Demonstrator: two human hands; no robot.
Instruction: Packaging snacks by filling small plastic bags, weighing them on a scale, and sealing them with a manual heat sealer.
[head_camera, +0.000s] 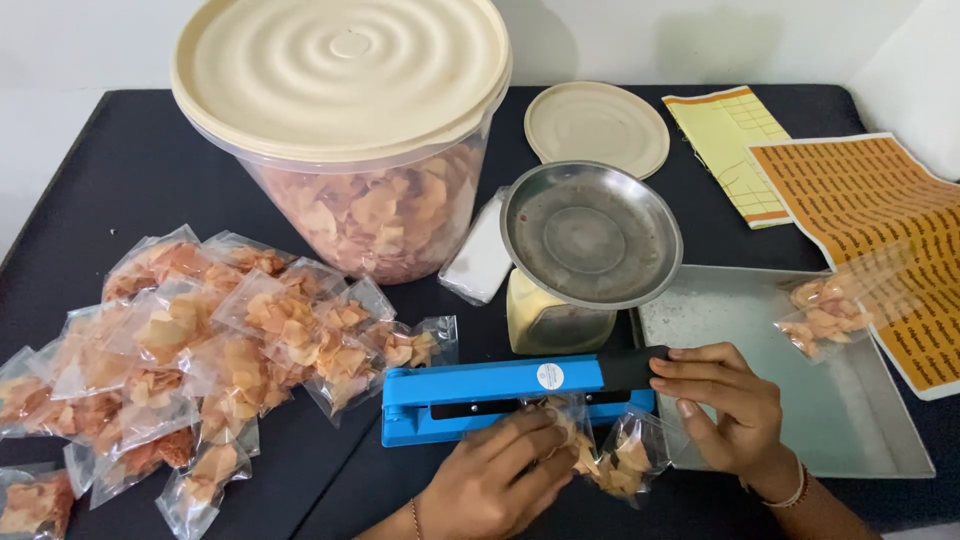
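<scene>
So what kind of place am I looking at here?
Probably a home or small workshop bench for packing snacks. A blue heat sealer sits on a dark table, a large lidded tub of chips stands behind it, and a heap of filled clear bags lies beside a kitchen scale.
</scene>
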